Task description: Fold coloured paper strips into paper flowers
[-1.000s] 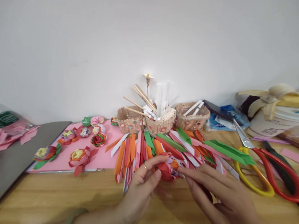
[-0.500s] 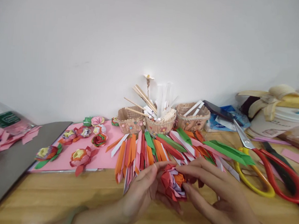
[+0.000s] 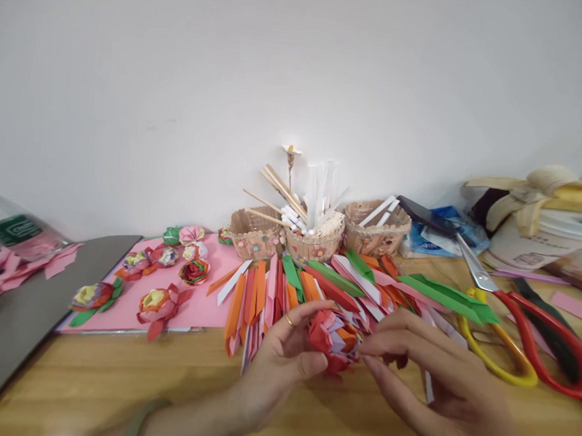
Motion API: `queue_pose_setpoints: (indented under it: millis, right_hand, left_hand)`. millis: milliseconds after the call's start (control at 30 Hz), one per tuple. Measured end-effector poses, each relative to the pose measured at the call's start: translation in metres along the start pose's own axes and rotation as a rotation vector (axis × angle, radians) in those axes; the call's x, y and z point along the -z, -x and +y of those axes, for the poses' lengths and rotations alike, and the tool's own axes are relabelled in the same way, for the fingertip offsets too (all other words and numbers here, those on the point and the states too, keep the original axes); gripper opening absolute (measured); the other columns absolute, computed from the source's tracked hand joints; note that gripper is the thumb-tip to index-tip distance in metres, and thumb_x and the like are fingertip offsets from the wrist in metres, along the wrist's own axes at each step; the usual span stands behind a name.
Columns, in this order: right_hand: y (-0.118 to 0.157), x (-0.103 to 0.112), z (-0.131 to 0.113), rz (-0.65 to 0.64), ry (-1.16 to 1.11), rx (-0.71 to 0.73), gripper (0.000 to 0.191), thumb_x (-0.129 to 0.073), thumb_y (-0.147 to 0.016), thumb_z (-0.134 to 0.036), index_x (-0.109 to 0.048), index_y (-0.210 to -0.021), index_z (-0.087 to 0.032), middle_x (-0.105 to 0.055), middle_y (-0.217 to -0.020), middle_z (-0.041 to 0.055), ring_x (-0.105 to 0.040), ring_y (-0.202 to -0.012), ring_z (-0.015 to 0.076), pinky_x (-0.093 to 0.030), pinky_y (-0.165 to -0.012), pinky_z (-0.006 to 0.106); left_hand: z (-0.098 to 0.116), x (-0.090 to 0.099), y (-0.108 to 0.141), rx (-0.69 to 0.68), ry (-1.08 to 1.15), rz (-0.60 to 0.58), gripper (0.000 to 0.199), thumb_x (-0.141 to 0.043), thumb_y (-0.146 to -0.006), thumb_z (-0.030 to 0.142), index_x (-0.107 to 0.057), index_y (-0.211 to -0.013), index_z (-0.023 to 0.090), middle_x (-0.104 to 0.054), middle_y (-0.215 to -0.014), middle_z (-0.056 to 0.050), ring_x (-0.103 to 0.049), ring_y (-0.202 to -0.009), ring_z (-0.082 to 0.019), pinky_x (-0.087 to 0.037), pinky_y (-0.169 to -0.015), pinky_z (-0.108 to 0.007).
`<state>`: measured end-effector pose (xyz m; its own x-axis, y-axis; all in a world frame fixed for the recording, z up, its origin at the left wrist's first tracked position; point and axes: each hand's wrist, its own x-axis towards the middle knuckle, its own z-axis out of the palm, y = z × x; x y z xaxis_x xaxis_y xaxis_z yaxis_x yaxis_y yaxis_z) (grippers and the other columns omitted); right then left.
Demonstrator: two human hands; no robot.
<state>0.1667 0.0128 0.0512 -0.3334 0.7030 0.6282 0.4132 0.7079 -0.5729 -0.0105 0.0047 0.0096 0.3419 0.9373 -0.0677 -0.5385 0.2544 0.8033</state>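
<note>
A folded paper flower (image 3: 333,337) in red, pink, lilac and orange is held above the wooden table, in front of me. My left hand (image 3: 274,369) closes round its left side, with the thumb in front and the fingers partly hidden behind. At the flower's right edge, the thumb and fingertips of my right hand (image 3: 429,374) pinch together on the outer petals. Folded paper strips (image 3: 260,295) in orange, red, pink, white and green fan out on the table just behind both hands.
Finished paper flowers (image 3: 158,305) lie on a pink sheet (image 3: 209,318) at the left. Three small baskets (image 3: 313,248) with sticks stand by the wall. Red-handled scissors (image 3: 527,327) and yellow-handled scissors (image 3: 497,365) lie at the right, near a banana peel (image 3: 526,194) on a tub.
My left thumb has moved down to the flower's front, and its index finger has lifted along the top. My right fingers have drawn back from the flower's centre to its right edge.
</note>
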Motion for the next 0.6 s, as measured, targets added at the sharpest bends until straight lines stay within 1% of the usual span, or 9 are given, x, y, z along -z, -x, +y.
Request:
queue_pose_setpoints:
  millis: [100,233,333,433,533,600]
  right_hand:
    - [-0.0024,-0.0013,-0.0016,-0.026,0.023,0.001,0.018,-0.056,-0.077,-0.007,-0.065,-0.080,-0.023,-0.066,-0.069,-0.0009,-0.063,-0.059,0.0099,-0.051,-0.051,0.017]
    - [-0.0011,-0.0032,0.0035,-0.020,0.089,-0.005,0.018,-0.055,-0.079,-0.008,-0.066,-0.081,-0.023,-0.067,-0.071,0.0009,-0.064,-0.061,0.0112,-0.051,-0.052,0.019]
    - [0.0010,-0.0038,0.0072,-0.017,0.111,-0.009,0.018,-0.055,-0.079,-0.009,-0.066,-0.083,-0.022,-0.067,-0.072,0.0019,-0.063,-0.061,0.0119,-0.051,-0.051,0.020]
    - [0.0007,-0.0039,0.0071,-0.046,0.082,-0.034,0.016,-0.055,-0.079,-0.009,-0.066,-0.081,-0.022,-0.066,-0.070,0.0014,-0.061,-0.059,0.0113,-0.048,-0.048,0.019]
    - [-0.0016,-0.0034,0.0043,-0.080,0.018,-0.089,0.016,-0.054,-0.079,-0.010,-0.065,-0.075,-0.021,-0.064,-0.065,-0.0001,-0.059,-0.055,0.0105,-0.046,-0.046,0.018]
    - [-0.0036,-0.0029,0.0023,-0.109,-0.029,-0.150,0.016,-0.055,-0.079,-0.012,-0.064,-0.071,-0.022,-0.063,-0.062,-0.0009,-0.058,-0.053,0.0104,-0.045,-0.045,0.019]
  left_hand:
    - [0.0004,-0.0010,-0.0002,-0.021,-0.025,-0.004,0.044,-0.080,-0.065,0.022,-0.067,-0.106,0.032,-0.064,-0.112,0.001,-0.059,-0.097,-0.013,-0.048,-0.082,-0.018]
    - [-0.0012,0.0013,-0.0009,-0.061,-0.021,0.017,0.036,-0.075,-0.071,0.028,-0.067,-0.107,0.030,-0.064,-0.114,-0.001,-0.055,-0.107,-0.015,-0.044,-0.088,-0.021]
    - [-0.0034,0.0036,-0.0013,-0.074,-0.037,0.040,0.031,-0.072,-0.075,0.027,-0.067,-0.106,0.031,-0.064,-0.113,0.000,-0.057,-0.103,-0.014,-0.045,-0.088,-0.023]
    - [-0.0043,0.0040,-0.0016,-0.090,-0.054,0.047,0.030,-0.071,-0.076,0.026,-0.067,-0.105,0.031,-0.064,-0.112,0.001,-0.058,-0.101,-0.013,-0.045,-0.087,-0.022]
    - [-0.0047,0.0034,-0.0016,-0.108,-0.062,0.012,0.033,-0.072,-0.074,0.025,-0.067,-0.106,0.032,-0.065,-0.112,0.001,-0.058,-0.102,-0.013,-0.044,-0.088,-0.021]
    - [-0.0054,0.0034,-0.0015,-0.119,-0.069,-0.012,0.035,-0.073,-0.073,0.023,-0.066,-0.107,0.032,-0.066,-0.111,0.001,-0.058,-0.101,-0.013,-0.045,-0.087,-0.021]
